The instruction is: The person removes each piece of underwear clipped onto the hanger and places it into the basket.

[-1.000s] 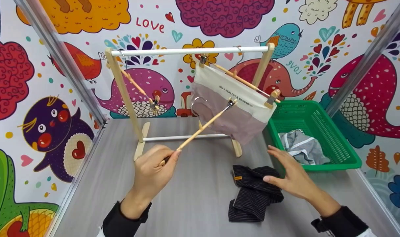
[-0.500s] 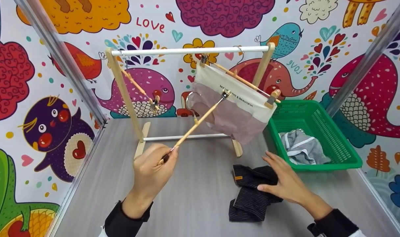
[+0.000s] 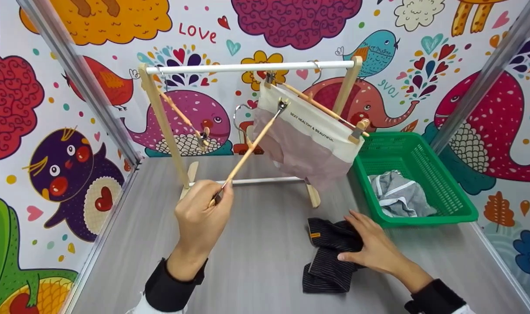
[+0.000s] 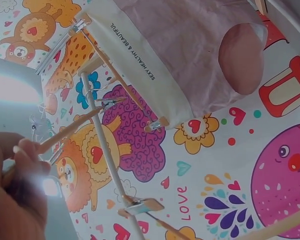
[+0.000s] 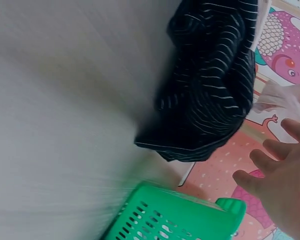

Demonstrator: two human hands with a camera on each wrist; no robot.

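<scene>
My left hand (image 3: 204,222) grips one end of a wooden clip hanger (image 3: 247,152), which slants up and away from the fist, its far clip in front of the hung garment. The right hand (image 3: 376,248), fingers spread, hovers at the dark striped cloth (image 3: 332,257) lying on the table; whether it touches is hard to tell. In the right wrist view, the fingers (image 5: 262,160) appear apart from the striped cloth (image 5: 210,85). Pale mauve underpants (image 3: 308,135) with a cream waistband hang by two clips from another hanger on the rack.
A wooden rack with a white rail (image 3: 247,67) stands at the back. An empty clip hanger (image 3: 180,111) hangs at its left. To the right, a green basket (image 3: 422,222) holds a grey garment with white trim (image 3: 402,194). Patterned walls enclose the table.
The hanger in my left hand has swung left and upward at its far end. My right hand has shifted left and slightly down, over the striped cloth.
</scene>
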